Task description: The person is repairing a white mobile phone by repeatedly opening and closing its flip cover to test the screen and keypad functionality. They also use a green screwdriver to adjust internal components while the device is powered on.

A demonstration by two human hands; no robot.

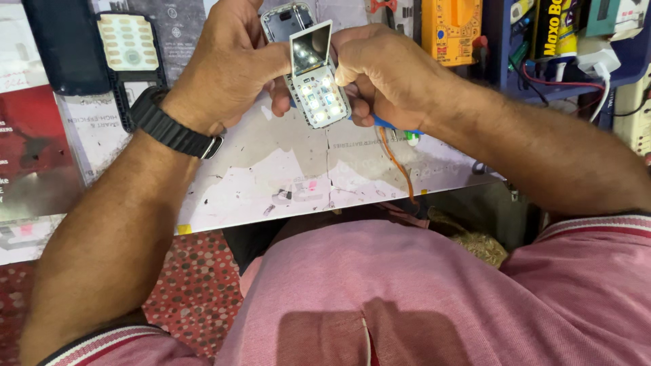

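Now a stripped phone circuit board [317, 91] is held up above the desk [285, 169], gripped between both hands. Its edge is clamped by the left hand [227, 64], thumb against the board's left side, while its small display panel [311, 46] is tilted up off the board like an open flap. The right side is pinched by the right hand [386, 74], and a blue-handled tool [386, 123] is tucked under the same fingers; its tip is hidden behind the board. Lit keypad contacts are seen glowing on the board's face. Behind the hands, an empty phone frame [285, 19] lies on the desk; a keypad membrane [127, 42] is set well to the left, and a yellow multimeter [451, 28] stands to the right. The step in hand is judged to be inspection of the powered board with the display lifted. A steady grip and careful handling at the display's hinge-like connection are called for next.
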